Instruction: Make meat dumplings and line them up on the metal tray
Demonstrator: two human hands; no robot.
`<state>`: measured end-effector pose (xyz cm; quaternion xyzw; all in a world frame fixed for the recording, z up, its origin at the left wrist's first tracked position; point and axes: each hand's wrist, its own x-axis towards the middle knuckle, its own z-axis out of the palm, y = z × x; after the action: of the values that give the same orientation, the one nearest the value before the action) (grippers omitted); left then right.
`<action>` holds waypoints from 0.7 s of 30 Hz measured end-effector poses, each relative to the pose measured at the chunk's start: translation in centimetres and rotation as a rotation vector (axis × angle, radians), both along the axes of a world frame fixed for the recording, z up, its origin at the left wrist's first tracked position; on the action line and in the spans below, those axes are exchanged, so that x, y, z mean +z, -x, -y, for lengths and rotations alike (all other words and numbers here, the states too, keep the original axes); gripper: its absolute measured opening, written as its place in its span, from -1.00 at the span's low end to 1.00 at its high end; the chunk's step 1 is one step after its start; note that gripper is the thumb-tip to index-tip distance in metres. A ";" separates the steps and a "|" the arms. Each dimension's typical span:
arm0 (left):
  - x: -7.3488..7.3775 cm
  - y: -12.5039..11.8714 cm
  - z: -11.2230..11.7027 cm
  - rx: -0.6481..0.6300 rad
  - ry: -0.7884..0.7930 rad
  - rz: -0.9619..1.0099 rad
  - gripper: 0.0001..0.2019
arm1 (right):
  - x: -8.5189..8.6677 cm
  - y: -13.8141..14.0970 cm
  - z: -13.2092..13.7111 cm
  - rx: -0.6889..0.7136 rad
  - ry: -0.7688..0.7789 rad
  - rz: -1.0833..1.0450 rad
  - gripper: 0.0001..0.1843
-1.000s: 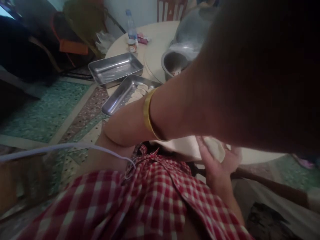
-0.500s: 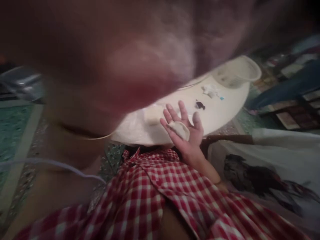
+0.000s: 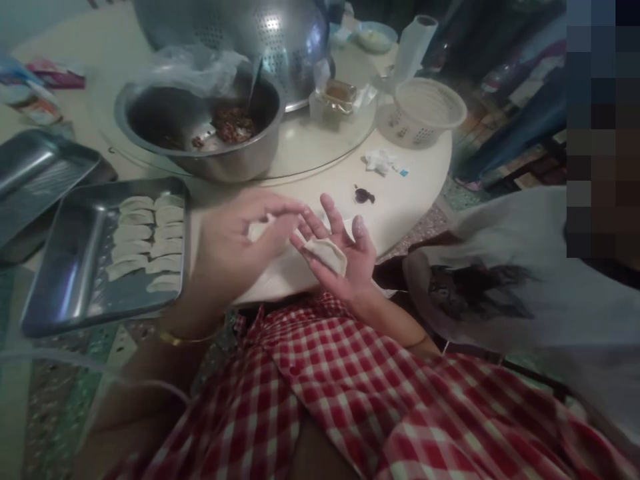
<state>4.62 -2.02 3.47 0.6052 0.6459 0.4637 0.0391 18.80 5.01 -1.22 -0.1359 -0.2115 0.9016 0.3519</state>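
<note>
My right hand (image 3: pixel 345 257) lies palm up over the table edge, fingers spread, with a round dumpling wrapper (image 3: pixel 327 255) resting on it. My left hand (image 3: pixel 230 243), a gold bangle on its wrist, is just to its left with fingers pinched on a pale piece of dough (image 3: pixel 257 230); the fingertips nearly touch my right fingers. A steel tray (image 3: pixel 65 280) at left holds two rows of folded dumplings (image 3: pixel 145 240). Behind my hands stands a steel bowl (image 3: pixel 200 167) with dark filling (image 3: pixel 233 123) and a spoon in it.
The round cream table (image 3: pixel 410 207) also carries a second steel tray (image 3: pixel 35 173), a large colander (image 3: pixel 260 33), a white plastic basket (image 3: pixel 425 110), a paper roll (image 3: pixel 415 43) and crumpled tissue (image 3: pixel 380 160). Another person in a pale garment (image 3: pixel 525 267) sits at right.
My left arm, which blocked the view close to the camera, has dropped to the table edge beside my right hand. The view swung from the floor and trays back to the table.
</note>
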 end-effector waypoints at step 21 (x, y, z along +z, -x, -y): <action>-3.9 -2.0 -0.2 -0.058 0.074 -0.156 -0.89 | -0.4 -0.7 -0.5 0.041 0.164 -0.063 -0.52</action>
<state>6.65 -1.84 -0.44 0.6561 0.6459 0.3895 0.0247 19.47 5.54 -1.58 -0.1314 -0.1284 0.9268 0.3277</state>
